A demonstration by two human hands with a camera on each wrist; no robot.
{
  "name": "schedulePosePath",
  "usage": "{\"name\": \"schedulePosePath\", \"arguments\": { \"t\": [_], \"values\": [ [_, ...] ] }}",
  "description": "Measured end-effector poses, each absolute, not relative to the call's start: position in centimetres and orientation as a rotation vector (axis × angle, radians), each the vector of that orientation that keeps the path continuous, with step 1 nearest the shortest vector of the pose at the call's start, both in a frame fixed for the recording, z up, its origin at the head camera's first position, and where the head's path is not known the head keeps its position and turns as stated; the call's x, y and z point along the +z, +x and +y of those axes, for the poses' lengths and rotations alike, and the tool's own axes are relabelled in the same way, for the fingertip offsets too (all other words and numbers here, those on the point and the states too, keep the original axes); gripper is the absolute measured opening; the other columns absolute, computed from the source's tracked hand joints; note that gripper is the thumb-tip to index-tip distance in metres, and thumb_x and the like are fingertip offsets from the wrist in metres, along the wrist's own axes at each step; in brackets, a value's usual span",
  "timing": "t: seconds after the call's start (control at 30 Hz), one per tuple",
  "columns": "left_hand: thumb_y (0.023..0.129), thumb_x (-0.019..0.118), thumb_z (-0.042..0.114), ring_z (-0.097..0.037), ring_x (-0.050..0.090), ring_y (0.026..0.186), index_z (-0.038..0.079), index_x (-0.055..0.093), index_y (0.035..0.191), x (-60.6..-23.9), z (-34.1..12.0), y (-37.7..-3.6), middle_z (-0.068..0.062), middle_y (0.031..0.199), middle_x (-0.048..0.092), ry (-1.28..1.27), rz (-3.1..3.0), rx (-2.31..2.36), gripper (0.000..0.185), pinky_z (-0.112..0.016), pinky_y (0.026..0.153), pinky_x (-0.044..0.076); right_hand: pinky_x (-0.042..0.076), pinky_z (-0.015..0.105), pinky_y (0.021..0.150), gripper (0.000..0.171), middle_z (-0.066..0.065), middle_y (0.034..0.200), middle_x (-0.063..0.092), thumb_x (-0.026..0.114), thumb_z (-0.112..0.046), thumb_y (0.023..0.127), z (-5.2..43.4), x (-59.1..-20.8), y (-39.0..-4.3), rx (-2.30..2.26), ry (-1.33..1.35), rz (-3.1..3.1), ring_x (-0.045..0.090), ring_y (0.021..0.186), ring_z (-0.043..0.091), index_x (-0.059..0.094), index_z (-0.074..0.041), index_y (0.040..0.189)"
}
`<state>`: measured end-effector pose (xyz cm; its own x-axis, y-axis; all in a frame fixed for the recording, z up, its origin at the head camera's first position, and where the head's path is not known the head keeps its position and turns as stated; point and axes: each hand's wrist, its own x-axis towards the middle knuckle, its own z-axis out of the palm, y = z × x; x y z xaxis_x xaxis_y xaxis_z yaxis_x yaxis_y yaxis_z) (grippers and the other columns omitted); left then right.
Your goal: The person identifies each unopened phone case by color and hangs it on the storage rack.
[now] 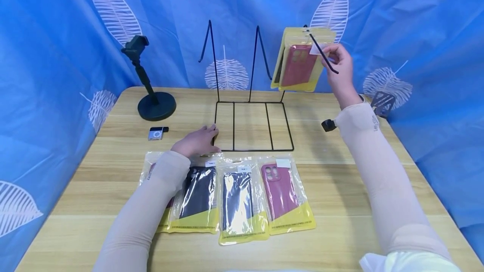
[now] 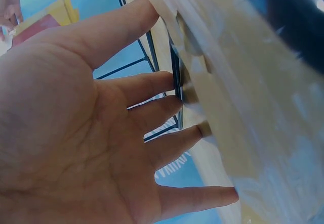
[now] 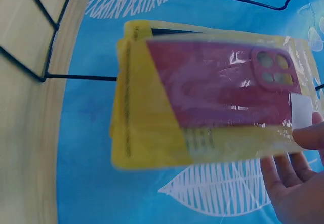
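Head view: my right hand point(image 1: 338, 60) is raised at the far right, pinching the top edge of a packet point(image 1: 298, 63) that holds a pink case. The packet hangs from the right hook point(image 1: 323, 58) of the wire rack point(image 1: 251, 126), and most of it lies to the left of my fingers and below them. More yellow packets sit just behind it on that hook. Right wrist view shows my fingertips point(image 3: 309, 135) on its top end beside the white label, thumb over the edge.

My left hand point(image 1: 197, 141) lies flat with fingers relaxed, holding nothing, its fingertips against the near left corner of the rack's base. Four packets point(image 1: 242, 198) lie in a row on the table point(image 1: 340, 205) near me; my left forearm crosses the leftmost one. A black stand point(image 1: 153, 100) is at the far left, with a small silver device point(image 1: 156, 133) just nearer than it.
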<state>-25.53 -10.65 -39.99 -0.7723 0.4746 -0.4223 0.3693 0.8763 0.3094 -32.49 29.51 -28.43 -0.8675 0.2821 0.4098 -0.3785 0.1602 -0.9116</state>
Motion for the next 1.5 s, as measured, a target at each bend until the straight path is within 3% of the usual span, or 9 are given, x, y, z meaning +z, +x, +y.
{"name": "schedulePosePath", "arguments": {
  "t": [0.1,0.2,0.3,0.4,0.57,0.73,0.97,1.27,1.5],
  "values": [
    [0.098,0.06,0.043,-0.039,0.009,0.153,0.006,0.021,0.158,-39.9,-10.6,-25.4,-0.012,0.168,0.005,0.61,2.542,0.295,0.081,-0.058,0.12,0.023,0.049,0.022,0.097,0.031,0.001,0.122,0.063,0.058,0.01,0.092,30.2,-29.2,-31.5,1.69,-0.008,-2.032,0.06,0.116,0.009,0.065,-0.019,0.087],
    [0.098,0.06,0.042,-0.039,0.008,0.153,0.005,0.021,0.158,-39.9,-10.5,-25.3,-0.012,0.168,0.005,0.605,2.539,0.308,0.08,-0.058,0.12,0.023,0.05,0.022,0.097,0.035,0.007,0.142,0.055,0.055,0.013,0.092,30.7,-30.6,-29.9,1.589,-0.096,-2.152,0.06,0.114,0.009,0.066,-0.02,0.093],
    [0.098,0.06,0.041,-0.04,0.008,0.153,0.005,0.021,0.158,-40.0,-10.5,-25.2,-0.012,0.168,0.005,0.602,2.538,0.314,0.08,-0.059,0.12,0.023,0.05,0.026,0.099,0.03,0.013,0.144,0.052,0.054,0.013,0.09,30.8,-32.5,-28.0,1.486,-0.105,-2.315,0.059,0.117,0.015,0.064,-0.009,0.108],
    [0.098,0.06,0.041,-0.04,0.008,0.153,0.005,0.022,0.158,-40.0,-10.6,-25.2,-0.012,0.168,0.005,0.601,2.543,0.309,0.08,-0.059,0.119,0.024,0.044,0.046,0.109,0.035,0.02,0.145,0.048,0.06,0.001,0.094,30.5,-34.0,-25.7,1.343,-0.068,-2.594,0.05,0.131,0.032,0.053,0.0,0.128],
    [0.098,0.06,0.041,-0.04,0.008,0.153,0.005,0.022,0.158,-39.9,-10.5,-25.3,-0.013,0.168,0.005,0.607,2.546,0.296,0.079,-0.059,0.119,0.024,0.043,0.059,0.104,0.054,0.02,0.143,0.05,0.068,-0.028,0.094,28.3,-36.6,-21.8,1.106,0.218,-3.095,0.049,0.128,0.042,0.05,-0.006,0.14],
    [0.098,0.06,0.041,-0.04,0.008,0.153,0.005,0.021,0.158,-39.8,-10.4,-25.3,-0.012,0.168,0.005,0.608,2.543,0.298,0.08,-0.058,0.12,0.023,0.045,0.055,0.104,0.069,0.015,0.131,0.06,0.077,-0.048,0.082,25.8,-38.7,-18.6,0.821,0.554,-3.304,0.055,0.121,0.034,0.057,-0.006,0.134],
    [0.098,0.06,0.041,-0.04,0.008,0.153,0.005,0.02,0.158,-40.1,-10.4,-25.4,-0.013,0.168,0.003,0.612,2.538,0.292,0.08,-0.059,0.12,0.023,0.049,0.052,0.099,0.075,0.015,0.133,0.054,0.081,-0.05,0.076,24.5,-40.0,-16.6,0.506,0.566,-3.418,0.054,0.121,0.033,0.057,-0.009,0.135],
    [0.098,0.061,0.041,-0.04,0.009,0.153,0.005,0.022,0.158,-40.0,-10.5,-25.4,-0.013,0.167,0.005,0.603,2.538,0.297,0.08,-0.059,0.12,0.023,0.044,0.029,0.067,0.045,-0.001,0.085,0.058,0.087,-0.043,0.071,24.6,-40.0,-16.7,0.589,0.564,-3.526,0.051,0.077,0.015,0.064,-0.012,0.093],
    [0.098,0.061,0.04,-0.04,0.009,0.153,0.005,0.023,0.158,-39.8,-10.4,-25.4,-0.013,0.167,0.006,0.596,2.54,0.3,0.079,-0.058,0.12,0.022,0.046,0.03,0.072,0.045,0.004,0.1,0.065,0.084,-0.039,0.076,25.2,-39.5,-16.2,0.831,0.482,-3.571,0.055,0.082,0.017,0.058,-0.011,0.101]
  ]
}}
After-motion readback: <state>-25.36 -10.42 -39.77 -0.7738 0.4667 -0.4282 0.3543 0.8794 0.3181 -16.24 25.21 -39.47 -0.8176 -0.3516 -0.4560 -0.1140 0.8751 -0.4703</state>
